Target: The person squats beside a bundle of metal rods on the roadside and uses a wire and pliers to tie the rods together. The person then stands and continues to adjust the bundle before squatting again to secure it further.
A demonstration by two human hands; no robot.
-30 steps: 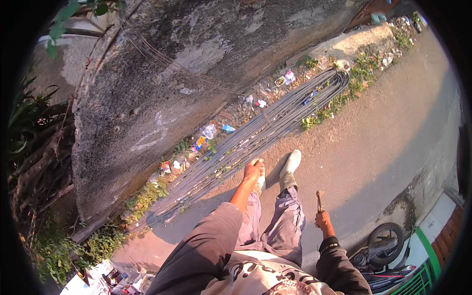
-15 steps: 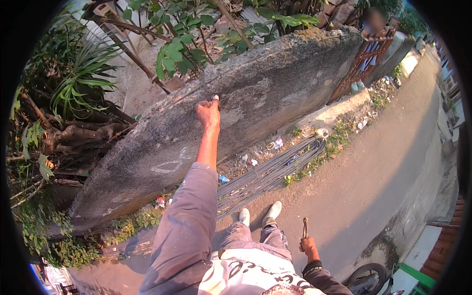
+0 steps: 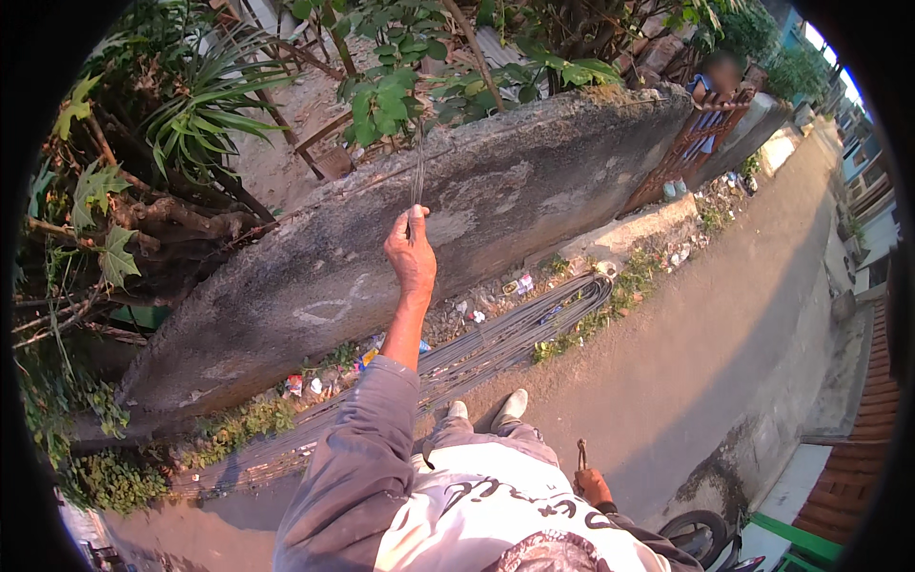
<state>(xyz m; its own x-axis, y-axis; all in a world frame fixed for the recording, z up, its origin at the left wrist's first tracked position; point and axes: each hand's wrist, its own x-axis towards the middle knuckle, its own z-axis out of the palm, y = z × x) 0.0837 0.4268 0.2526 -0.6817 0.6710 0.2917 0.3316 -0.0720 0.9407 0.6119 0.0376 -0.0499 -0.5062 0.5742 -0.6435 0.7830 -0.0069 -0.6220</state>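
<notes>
In front of the grey wall [image 3: 496,191], my left hand [image 3: 411,255] is raised and closed around a bundle of thin wires [image 3: 417,176]. The strands stand up from between thumb and fingers, their tips reaching the height of the wall's top. Low on the right, my right hand [image 3: 594,488] grips a small brown metal tool that looks like pincers [image 3: 581,455], its head pointing up; the fingers are partly turned away. Between the wall and my feet lies a long bundle of grey steel bars [image 3: 515,334], bent round at its right end.
Leafy plants [image 3: 381,100] and branches hang over the wall. A person [image 3: 717,86] stands behind a rusty gate [image 3: 684,148] at the far right. Litter and weeds line the wall's foot. The paved lane [image 3: 705,334] runs along the right, with a wheel [image 3: 694,534] near the lower edge.
My left hand has come down and nearer, and the wires in it now show clearly. The right hand has lowered a little with the pincers. The view has shifted slightly.
</notes>
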